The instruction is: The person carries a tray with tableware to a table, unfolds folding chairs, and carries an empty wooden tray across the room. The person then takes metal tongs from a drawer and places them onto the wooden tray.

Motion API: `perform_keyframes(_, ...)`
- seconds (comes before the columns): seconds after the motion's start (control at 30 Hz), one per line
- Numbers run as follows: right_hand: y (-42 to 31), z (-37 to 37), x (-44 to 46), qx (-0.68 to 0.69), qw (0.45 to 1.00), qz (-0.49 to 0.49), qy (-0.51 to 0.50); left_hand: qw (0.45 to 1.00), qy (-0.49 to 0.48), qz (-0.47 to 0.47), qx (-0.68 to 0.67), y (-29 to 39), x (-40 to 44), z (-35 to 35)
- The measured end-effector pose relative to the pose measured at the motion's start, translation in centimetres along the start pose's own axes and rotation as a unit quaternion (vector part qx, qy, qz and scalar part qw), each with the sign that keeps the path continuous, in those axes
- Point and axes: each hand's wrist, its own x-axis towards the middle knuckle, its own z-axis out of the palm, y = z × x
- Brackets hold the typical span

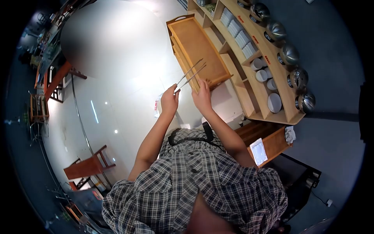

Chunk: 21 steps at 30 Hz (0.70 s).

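My left hand (170, 100) is closed around two long, thin sticks, which look like a pair of chopsticks (191, 75). They point up and to the right, slightly apart, their far ends overlapping the wooden trolley's top in view. My right hand (201, 97) is to the right of the sticks, in front of the near end of the brown wooden trolley (196, 39). Its fingers are extended and it appears to hold nothing; whether it touches the trolley I cannot tell. A white and red item (156, 106), partly hidden, shows just left of my left hand.
A curved wooden shelf (249, 64) on the right carries folded white cloths (237, 32), white cups (261, 75) and several round metal pots (289, 54). Below it, an open drawer (274, 144) holds a white tray (258, 151). A wooden chair (87, 167) stands at left on shiny floor.
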Motion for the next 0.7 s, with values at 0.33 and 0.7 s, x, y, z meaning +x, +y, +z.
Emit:
perform_keyframes(0.33, 2.6, 4.0, -0.2, 0.301, 0.917, 0.258, -0.04, 0.997, -0.048, -0.051, -0.027, 1.0, -1.3, 1.7)
perform_keyframes(0.7, 2.1, 2.1, 1.8, 0.562, 0.732, 0.386, -0.011, 0.996, -0.053, -0.011, -0.065, 2.1, -0.8, 3.0)
